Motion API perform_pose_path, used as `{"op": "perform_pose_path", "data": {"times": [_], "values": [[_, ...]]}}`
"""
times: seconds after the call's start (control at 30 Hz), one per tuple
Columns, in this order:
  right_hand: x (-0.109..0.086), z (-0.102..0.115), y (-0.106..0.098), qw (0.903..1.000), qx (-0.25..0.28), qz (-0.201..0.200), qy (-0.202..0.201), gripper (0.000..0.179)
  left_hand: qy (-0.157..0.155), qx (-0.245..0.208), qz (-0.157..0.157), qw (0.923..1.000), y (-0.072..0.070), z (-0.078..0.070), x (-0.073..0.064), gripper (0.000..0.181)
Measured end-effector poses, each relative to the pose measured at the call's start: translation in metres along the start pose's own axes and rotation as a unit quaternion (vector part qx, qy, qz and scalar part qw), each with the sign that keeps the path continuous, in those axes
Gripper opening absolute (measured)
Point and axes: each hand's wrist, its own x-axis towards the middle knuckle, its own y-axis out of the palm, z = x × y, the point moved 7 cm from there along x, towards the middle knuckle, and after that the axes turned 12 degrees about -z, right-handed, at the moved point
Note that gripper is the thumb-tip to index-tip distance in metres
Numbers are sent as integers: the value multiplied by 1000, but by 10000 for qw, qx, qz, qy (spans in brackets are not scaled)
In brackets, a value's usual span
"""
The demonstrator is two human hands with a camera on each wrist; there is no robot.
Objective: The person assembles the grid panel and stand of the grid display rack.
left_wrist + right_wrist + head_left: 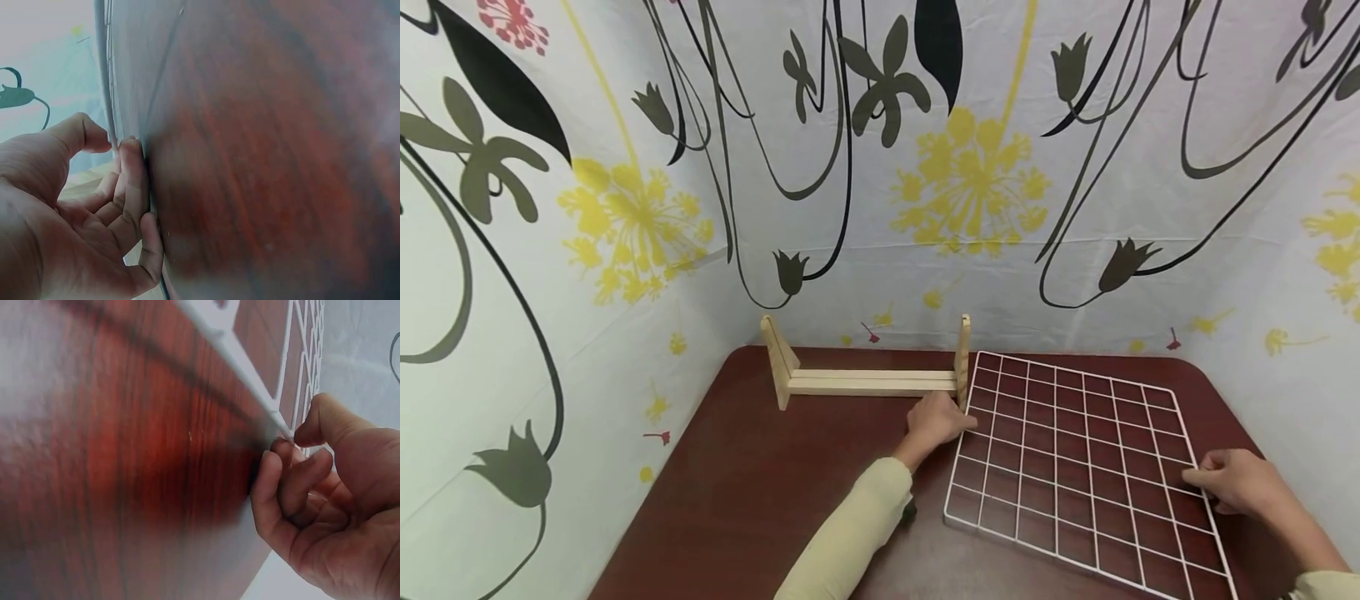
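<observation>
A white wire grid panel [1075,467] lies at a slight slant over the right half of the table. My left hand [936,423] pinches its left edge between thumb and fingers, close to the right end of a wooden stand. On the opposite side my right hand [1240,483] grips the panel's right edge, thumb on top and fingers curled beneath. In the right wrist view the white wire rod [244,359] runs into the pinch, just off the tabletop. The wooden stand [872,383], two upright end pieces joined by rails, stands at the back.
The dark red-brown table [737,500] has rounded back corners. A white cloth [880,208] with flowers and stems printed on it hangs behind and at both sides, close to the table's edges.
</observation>
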Motion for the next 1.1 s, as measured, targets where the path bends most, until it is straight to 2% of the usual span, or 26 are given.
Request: {"op": "perform_pose_path", "data": {"times": [0.2,0.4,0.5,0.6,0.67,0.73,0.83,0.9,0.97,1.03,1.1], "values": [[-5,-3,1,9994,325,-127,-9,34,11,-521,-44,9986,-4,0,-3,22],[-13,-8,2,9942,1039,-282,0,26,315,-1030,-129,9941,-12,-3,-2,8],[-18,-10,0,9864,1590,-404,49,22,441,-1365,-152,9895,-17,-5,-2,7],[-22,-12,-1,9681,2474,-362,173,13,484,-1770,-88,9830,-23,-8,-4,8],[-24,-13,0,9419,3341,-245,259,9,471,-2023,9,9782,-27,-9,-5,8],[-26,-12,0,9088,4164,-84,240,13,460,-2285,108,9724,-31,-11,-7,9],[-31,-7,-4,8539,5203,115,-63,21,495,-2635,167,9632,-37,-15,-9,10],[-34,-1,-9,8229,5666,207,-372,27,583,-2872,164,9560,-43,-17,-9,11],[-39,6,-16,7861,6135,340,-672,34,625,-3199,250,9451,-47,-21,-9,12],[-43,13,-25,7409,6633,513,-917,40,690,-3607,370,9294,-54,-26,-10,14],[-47,18,-33,7011,7020,668,-1063,44,682,-4099,562,9078,-62,-32,-10,17]]}}
